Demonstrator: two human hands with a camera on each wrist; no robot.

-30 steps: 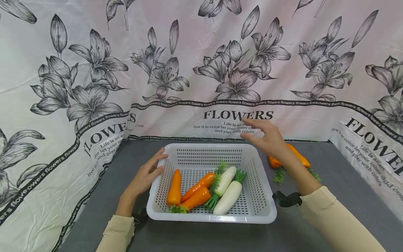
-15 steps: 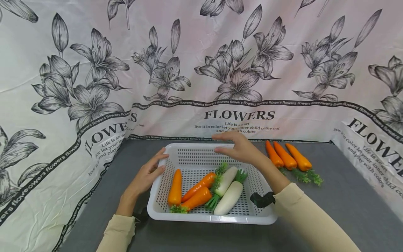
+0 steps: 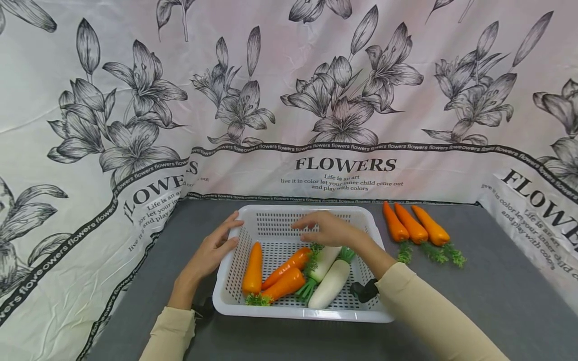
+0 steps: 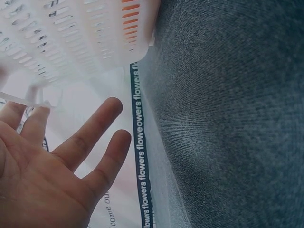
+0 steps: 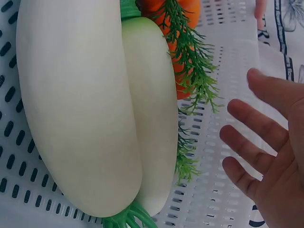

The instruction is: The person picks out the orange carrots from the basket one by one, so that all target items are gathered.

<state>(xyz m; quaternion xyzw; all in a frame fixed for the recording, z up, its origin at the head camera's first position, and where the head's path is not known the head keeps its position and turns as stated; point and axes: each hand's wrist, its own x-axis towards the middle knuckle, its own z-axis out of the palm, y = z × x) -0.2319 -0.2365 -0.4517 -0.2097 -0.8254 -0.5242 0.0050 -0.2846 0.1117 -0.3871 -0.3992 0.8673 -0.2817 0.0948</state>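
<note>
A white perforated basket [image 3: 303, 313] stands on the grey table, holding a few orange carrots [image 3: 253, 268] and two white radishes [image 3: 331, 285] with green tops. My left hand [image 3: 208, 253] rests against the basket's left rim; in the left wrist view its fingers [image 4: 85, 140] are spread, the farther ones at the rim. Over the back right part of the basket hovers my right hand [image 3: 331, 231], above the radishes and holding nothing. The right wrist view shows that hand's fingers [image 5: 254, 121] loosely spread, apart from the radishes [image 5: 76, 109] and the leafy carrot top [image 5: 192, 66].
To the right of the basket, 3 more carrots [image 3: 413, 225] lie side by side on the grey table [image 3: 496, 291]. A flower-printed cloth [image 3: 343, 170] hangs behind the table and along its sides.
My right hand has moved left and down, from near the carrots on the right to over the basket, uncovering those carrots. My left hand has stayed at the rim.
</note>
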